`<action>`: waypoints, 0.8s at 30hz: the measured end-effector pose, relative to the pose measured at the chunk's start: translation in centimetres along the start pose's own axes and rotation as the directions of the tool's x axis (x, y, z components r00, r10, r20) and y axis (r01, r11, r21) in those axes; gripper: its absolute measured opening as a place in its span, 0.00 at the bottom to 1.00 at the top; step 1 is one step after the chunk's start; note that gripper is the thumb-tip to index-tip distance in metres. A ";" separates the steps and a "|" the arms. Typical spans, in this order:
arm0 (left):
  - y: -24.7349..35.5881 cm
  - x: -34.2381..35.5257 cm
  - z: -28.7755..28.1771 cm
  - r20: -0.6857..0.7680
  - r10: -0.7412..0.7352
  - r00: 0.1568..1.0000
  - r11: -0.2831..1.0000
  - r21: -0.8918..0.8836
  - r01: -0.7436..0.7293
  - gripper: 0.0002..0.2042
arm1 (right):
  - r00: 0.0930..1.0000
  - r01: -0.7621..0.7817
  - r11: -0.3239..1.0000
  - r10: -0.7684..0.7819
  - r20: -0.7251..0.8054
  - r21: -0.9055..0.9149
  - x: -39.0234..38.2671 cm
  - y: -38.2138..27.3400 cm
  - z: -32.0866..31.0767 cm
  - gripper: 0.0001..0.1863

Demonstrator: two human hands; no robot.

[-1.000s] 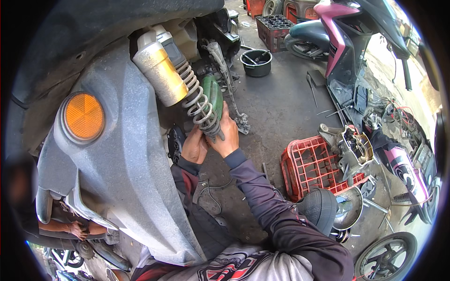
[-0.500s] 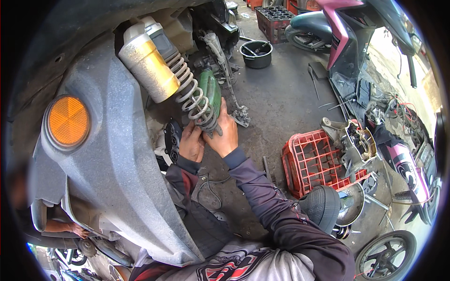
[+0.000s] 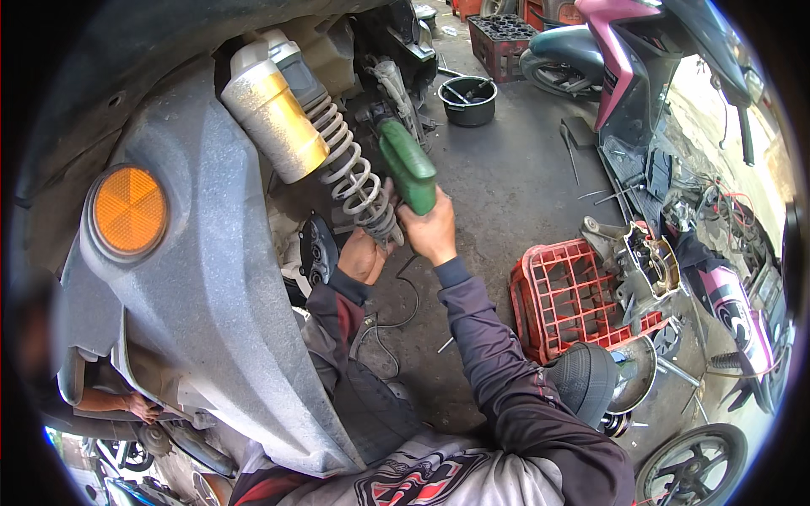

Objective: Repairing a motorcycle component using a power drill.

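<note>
My right hand is closed round the lower end of a green power tool, whose body slants up and to the left; its working end is not clear. Just left of it hangs a shock absorber with a grey coil spring and a gold canister. Below the spring's lower end, my left hand has its fingers curled in. Whatever lies between those fingers is hidden behind the hand and the shock absorber's end. A dark cable runs over the floor below my hands.
A grey body panel with an orange reflector fills the left. Right of me lie a red crate and an engine casing. Farther off are a black pot and a pink scooter. Another person's hand shows lower left.
The green tool has swung away from the spring to the right, and my right hand has moved right with it. My left hand has shifted slightly right and down.
</note>
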State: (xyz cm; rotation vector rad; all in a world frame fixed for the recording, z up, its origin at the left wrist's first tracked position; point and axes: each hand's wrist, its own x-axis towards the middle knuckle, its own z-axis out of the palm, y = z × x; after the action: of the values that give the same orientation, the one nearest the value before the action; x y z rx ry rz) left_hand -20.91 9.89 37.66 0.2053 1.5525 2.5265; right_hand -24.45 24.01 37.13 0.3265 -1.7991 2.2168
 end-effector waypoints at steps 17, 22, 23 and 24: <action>0.3 0.2 1.1 0.146 -0.139 0.979 0.971 0.212 0.107 0.34 | 0.992 -0.116 0.972 0.123 -0.017 0.204 0.2 2.0 -3.1 0.08; 0.2 -0.1 0.6 0.169 -0.133 0.977 0.968 0.232 0.092 0.35 | 0.990 -0.136 0.971 0.143 -0.021 0.194 -0.2 1.6 -2.8 0.08; 0.2 -0.1 0.7 0.168 -0.128 0.977 0.969 0.231 0.087 0.35 | 0.987 -0.149 0.972 0.156 -0.026 0.182 -0.1 1.7 -2.9 0.08; 0.2 0.0 0.9 0.168 -0.124 0.978 0.967 0.241 0.081 0.35 | 0.988 -0.147 0.973 0.153 -0.022 0.180 0.1 2.0 -2.9 0.08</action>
State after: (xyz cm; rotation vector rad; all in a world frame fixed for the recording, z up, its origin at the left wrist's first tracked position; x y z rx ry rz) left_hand -20.75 10.63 38.23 0.3643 1.7338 2.1762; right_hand -25.26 26.45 34.75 0.1892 -1.6601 2.4786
